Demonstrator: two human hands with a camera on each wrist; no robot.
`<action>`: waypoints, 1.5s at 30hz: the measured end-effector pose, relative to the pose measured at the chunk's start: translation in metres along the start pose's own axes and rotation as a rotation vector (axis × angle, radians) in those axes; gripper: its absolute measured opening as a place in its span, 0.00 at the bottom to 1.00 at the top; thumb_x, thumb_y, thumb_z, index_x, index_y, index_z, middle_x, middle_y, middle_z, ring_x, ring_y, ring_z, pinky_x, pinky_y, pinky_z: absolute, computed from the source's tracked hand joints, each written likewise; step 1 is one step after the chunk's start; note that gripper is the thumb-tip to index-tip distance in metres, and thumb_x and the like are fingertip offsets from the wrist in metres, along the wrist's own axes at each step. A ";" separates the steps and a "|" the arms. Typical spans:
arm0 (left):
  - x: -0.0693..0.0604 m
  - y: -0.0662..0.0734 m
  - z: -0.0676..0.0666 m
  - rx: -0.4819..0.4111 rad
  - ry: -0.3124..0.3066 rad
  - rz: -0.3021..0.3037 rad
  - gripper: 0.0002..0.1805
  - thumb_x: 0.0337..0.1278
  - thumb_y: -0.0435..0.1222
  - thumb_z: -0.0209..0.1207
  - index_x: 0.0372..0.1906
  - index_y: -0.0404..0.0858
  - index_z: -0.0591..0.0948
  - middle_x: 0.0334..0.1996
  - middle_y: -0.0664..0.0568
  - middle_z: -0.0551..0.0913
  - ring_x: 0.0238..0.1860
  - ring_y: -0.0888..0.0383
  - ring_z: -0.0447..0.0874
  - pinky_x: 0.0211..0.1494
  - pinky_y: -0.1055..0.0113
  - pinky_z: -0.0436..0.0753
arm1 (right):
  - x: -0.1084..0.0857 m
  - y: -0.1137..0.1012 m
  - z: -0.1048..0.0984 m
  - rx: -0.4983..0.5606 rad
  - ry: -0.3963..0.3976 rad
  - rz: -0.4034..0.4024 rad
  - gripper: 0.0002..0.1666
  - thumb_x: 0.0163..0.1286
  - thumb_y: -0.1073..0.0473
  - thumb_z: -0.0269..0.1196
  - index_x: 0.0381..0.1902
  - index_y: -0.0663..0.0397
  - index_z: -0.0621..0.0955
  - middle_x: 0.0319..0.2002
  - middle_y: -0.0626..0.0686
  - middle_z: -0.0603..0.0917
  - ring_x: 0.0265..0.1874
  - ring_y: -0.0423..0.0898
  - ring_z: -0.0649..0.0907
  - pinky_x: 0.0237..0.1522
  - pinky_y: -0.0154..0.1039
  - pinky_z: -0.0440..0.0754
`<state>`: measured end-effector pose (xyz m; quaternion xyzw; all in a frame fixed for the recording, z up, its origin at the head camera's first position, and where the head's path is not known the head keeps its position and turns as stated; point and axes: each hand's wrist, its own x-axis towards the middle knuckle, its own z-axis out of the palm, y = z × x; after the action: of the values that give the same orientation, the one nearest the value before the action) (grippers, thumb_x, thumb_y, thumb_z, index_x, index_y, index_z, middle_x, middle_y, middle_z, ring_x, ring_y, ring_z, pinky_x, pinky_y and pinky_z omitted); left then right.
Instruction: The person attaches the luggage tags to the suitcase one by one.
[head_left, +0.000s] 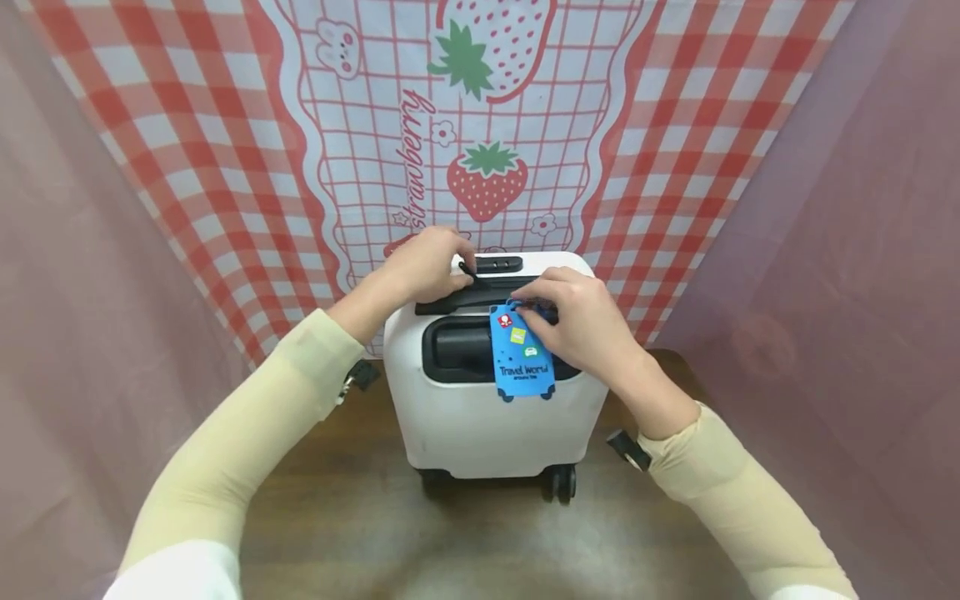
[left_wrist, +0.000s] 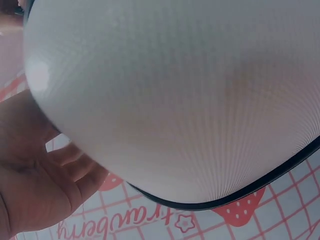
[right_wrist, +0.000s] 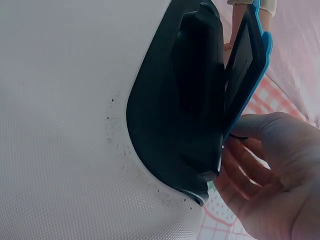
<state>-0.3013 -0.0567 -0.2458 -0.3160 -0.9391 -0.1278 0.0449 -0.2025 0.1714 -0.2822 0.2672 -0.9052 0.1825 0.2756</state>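
Observation:
A white hard-shell suitcase (head_left: 480, 425) stands upright in the head view, a black carry handle (head_left: 487, 292) across its top. At the left end of that handle, my left hand (head_left: 431, 262) pinches a thin black piece between thumb and fingers. A blue luggage tag (head_left: 522, 358) printed "Travel World" hangs over the suitcase's black recessed panel. My right hand (head_left: 588, 321) pinches the tag's top by its blue loop. The right wrist view shows the tag edge-on, with its dark back (right_wrist: 245, 65). In the left wrist view the suitcase hides the left fingertips.
A black lock (head_left: 498, 265) sits behind the handle. Black wheels (head_left: 558, 483) stand on the brown wooden floor (head_left: 480, 542). A strawberry-print checked cloth (head_left: 487, 183) hangs right behind the suitcase, and pinkish curtains (head_left: 810, 250) close in both sides.

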 end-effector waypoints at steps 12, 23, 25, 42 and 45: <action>-0.017 0.004 0.000 -0.152 0.200 0.095 0.06 0.70 0.38 0.67 0.45 0.39 0.87 0.45 0.48 0.93 0.48 0.51 0.91 0.56 0.56 0.88 | 0.024 0.009 0.005 0.105 0.059 -0.044 0.12 0.65 0.60 0.78 0.43 0.58 0.90 0.39 0.56 0.93 0.34 0.49 0.91 0.43 0.47 0.93; -0.013 0.022 0.034 -0.455 0.496 0.235 0.06 0.68 0.29 0.67 0.46 0.33 0.87 0.43 0.42 0.94 0.46 0.50 0.96 0.53 0.62 0.92 | 0.033 0.025 0.003 0.318 -0.021 0.096 0.10 0.69 0.60 0.74 0.45 0.58 0.89 0.40 0.56 0.93 0.39 0.49 0.92 0.49 0.50 0.93; -0.013 0.022 0.036 -0.461 0.524 0.216 0.06 0.67 0.29 0.68 0.45 0.33 0.90 0.42 0.43 0.94 0.44 0.50 0.96 0.51 0.63 0.93 | 0.032 0.026 0.004 0.337 -0.010 0.099 0.09 0.70 0.60 0.74 0.45 0.58 0.88 0.40 0.56 0.93 0.38 0.49 0.91 0.48 0.47 0.93; -0.012 0.019 0.041 -0.359 0.514 0.236 0.07 0.65 0.28 0.70 0.45 0.37 0.94 0.42 0.45 0.95 0.44 0.52 0.96 0.48 0.66 0.93 | 0.029 0.034 0.010 0.466 0.055 0.092 0.07 0.73 0.61 0.71 0.43 0.59 0.85 0.35 0.55 0.92 0.33 0.47 0.91 0.42 0.20 0.85; -0.013 0.019 0.042 -0.353 0.512 0.242 0.07 0.65 0.28 0.70 0.45 0.37 0.94 0.42 0.45 0.95 0.44 0.52 0.96 0.48 0.65 0.93 | 0.028 0.034 0.010 0.458 0.043 0.108 0.07 0.73 0.61 0.71 0.43 0.59 0.86 0.36 0.55 0.92 0.34 0.48 0.92 0.43 0.20 0.84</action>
<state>-0.2795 -0.0379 -0.2843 -0.3857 -0.8164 -0.3573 0.2389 -0.2465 0.1829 -0.2800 0.2700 -0.8472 0.4030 0.2167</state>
